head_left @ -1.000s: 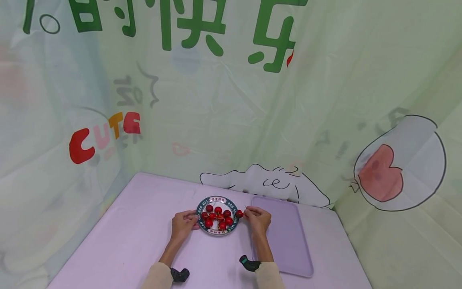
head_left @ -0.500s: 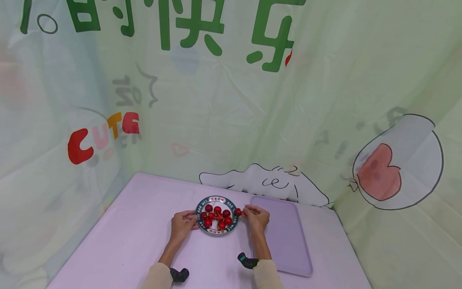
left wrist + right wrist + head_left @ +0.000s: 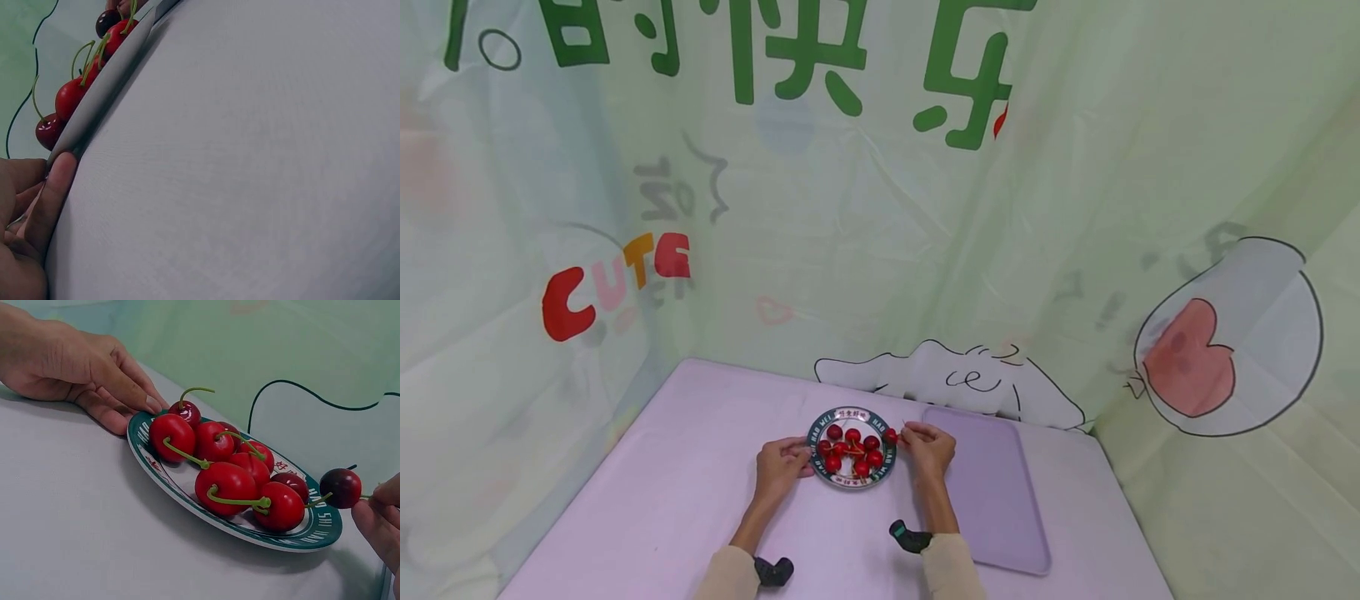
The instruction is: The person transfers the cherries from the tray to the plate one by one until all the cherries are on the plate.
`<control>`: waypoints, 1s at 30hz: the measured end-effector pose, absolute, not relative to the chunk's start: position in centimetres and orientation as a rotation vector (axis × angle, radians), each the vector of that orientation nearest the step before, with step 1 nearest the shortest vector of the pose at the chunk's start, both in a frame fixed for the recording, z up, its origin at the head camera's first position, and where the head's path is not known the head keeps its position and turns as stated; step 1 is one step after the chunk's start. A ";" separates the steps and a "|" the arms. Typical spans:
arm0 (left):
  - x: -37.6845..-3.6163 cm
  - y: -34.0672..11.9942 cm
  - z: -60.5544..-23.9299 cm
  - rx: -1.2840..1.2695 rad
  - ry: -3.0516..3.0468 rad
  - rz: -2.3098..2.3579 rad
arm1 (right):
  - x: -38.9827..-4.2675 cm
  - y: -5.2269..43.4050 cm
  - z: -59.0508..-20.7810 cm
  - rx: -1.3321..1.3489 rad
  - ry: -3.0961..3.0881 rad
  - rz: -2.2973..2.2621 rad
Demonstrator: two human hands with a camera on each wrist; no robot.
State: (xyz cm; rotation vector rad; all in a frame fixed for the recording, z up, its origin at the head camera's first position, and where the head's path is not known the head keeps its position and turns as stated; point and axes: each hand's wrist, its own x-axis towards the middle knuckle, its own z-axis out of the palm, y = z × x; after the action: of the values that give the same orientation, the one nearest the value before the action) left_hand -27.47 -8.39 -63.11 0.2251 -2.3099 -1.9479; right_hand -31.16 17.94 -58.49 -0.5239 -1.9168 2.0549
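Note:
A round plate (image 3: 851,482) with a dark green lettered rim holds several red cherries (image 3: 225,487) with green stems. At its left edge my left hand (image 3: 781,468) pinches the rim, thumb above and fingers below. My right hand (image 3: 931,450) pinches a dark red cherry (image 3: 340,488) by its stem between thumb and fingertips. That cherry hangs over the right rim of the plate, close to the others. In the left wrist view the plate (image 3: 103,103) appears edge-on with cherries piled along it, and the fingers of the left hand (image 3: 28,219) meet its edge.
A flat purple tray (image 3: 1000,492) lies right of the plate, partly behind the right forearm. Both stand on a pale tabletop (image 3: 662,492). Printed curtains (image 3: 880,233) enclose the table at the back and sides.
My right hand has moved slightly left, carrying the cherry from just outside the rim to over it. The left hand and the plate have stayed in place.

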 end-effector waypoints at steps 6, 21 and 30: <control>-27.7 -8.4 -63.3 0.239 -2.318 -1.927 | -31.1 17.3 -57.2 -0.524 -1.931 2.041; -27.7 -8.6 -63.2 0.179 -2.277 -1.970 | -32.3 16.4 -57.3 -0.485 -1.955 2.056; -27.5 -8.6 -62.9 0.189 -2.280 -1.970 | -32.5 15.9 -57.4 -0.487 -2.009 2.047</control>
State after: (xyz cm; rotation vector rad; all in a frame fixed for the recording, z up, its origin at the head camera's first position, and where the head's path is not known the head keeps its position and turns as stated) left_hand -27.49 -8.62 -62.92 0.1887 -2.2796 -1.9697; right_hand -32.47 15.87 -57.38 -0.4870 -2.0087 2.0471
